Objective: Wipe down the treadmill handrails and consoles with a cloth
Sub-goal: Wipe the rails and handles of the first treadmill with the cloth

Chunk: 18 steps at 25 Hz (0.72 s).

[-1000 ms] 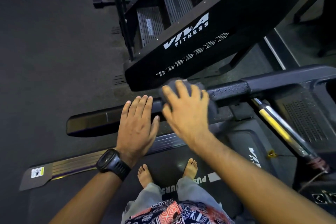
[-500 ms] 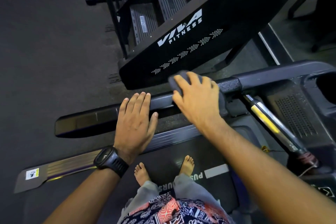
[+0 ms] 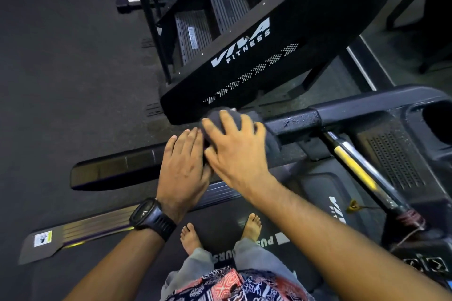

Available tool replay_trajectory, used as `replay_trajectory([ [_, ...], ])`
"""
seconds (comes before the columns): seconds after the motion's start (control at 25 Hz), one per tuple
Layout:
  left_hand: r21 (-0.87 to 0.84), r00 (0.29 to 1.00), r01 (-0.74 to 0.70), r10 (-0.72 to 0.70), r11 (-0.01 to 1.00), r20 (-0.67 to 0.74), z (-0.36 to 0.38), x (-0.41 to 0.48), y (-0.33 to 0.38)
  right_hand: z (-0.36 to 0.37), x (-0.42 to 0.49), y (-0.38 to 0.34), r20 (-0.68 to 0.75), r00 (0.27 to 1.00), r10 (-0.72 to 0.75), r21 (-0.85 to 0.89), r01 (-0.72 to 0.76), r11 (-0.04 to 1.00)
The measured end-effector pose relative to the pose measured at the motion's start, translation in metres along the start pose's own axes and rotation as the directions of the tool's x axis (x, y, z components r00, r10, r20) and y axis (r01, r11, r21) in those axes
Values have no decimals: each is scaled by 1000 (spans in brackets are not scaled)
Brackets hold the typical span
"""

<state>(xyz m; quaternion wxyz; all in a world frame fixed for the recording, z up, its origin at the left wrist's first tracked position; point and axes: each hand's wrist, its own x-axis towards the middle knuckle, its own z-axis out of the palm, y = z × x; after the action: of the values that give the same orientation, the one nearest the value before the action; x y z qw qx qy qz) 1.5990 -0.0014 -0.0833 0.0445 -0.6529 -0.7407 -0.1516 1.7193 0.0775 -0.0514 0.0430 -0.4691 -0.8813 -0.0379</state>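
Cloth (image 3: 270, 140) dark, bunched | right hand (image 3: 234, 149) presses it | handrail (image 3: 117, 168) glossy black bar

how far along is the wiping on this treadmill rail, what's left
Done: unclear; the black handrail right of the hands looks speckled. In hand: the right hand presses a dark grey cloth onto it, left hand flat alongside. Left: the rail's glossy end and the black console.
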Motion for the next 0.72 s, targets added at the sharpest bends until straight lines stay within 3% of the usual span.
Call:
replay_trajectory([
  [0.04, 1, 1000, -8, 8, 1000, -3, 0, 1, -1, -1, 9, 5, 55, 994, -97, 28, 95, 995],
  [0.08, 9, 1000, -6, 6, 1000, -1, 0, 2, -2, -3, 26, 23, 102, 990, -93, 54, 88, 995],
  [0.2, 22, 999, 17, -18, 1000, 28, -1, 1, 2, -4, 24, 56, 54, 977, 207, -21, -206, 978],
  [0.24, 18, 999, 21, -21, 1000, 29, 0, 2, 4, 1, 12, 47, -5, 976, 220, -36, -220, 975],
  [0.36, 17, 1000, -1, 1, 1000, 28, 1, 4, 8, 0, 6, 27, 45, 992, -114, 12, 114, 993],
  [0.4, 18, 1000, 1, -1, 1000, 26, 2, 5, 8, -2, 21, 42, 88, 990, -110, 26, 108, 994],
  [0.52, 14, 999, 9, -9, 1000, 37, 1, 6, 12, -7, 20, 67, 8, 966, 259, -37, -259, 965],
  [0.56, 10, 999, 7, -7, 1000, 39, 2, 7, 14, -1, 7, 57, -49, 958, 282, -46, -285, 958],
  [0.68, 7, 999, -25, 24, 1000, 39, 4, 10, 17, 1, -4, 30, 2, 999, -51, -1, 51, 999],
  [0.72, 9, 999, -27, 27, 1000, 34, 5, 12, 17, 0, 11, 44, 42, 997, -63, 19, 63, 998],
])
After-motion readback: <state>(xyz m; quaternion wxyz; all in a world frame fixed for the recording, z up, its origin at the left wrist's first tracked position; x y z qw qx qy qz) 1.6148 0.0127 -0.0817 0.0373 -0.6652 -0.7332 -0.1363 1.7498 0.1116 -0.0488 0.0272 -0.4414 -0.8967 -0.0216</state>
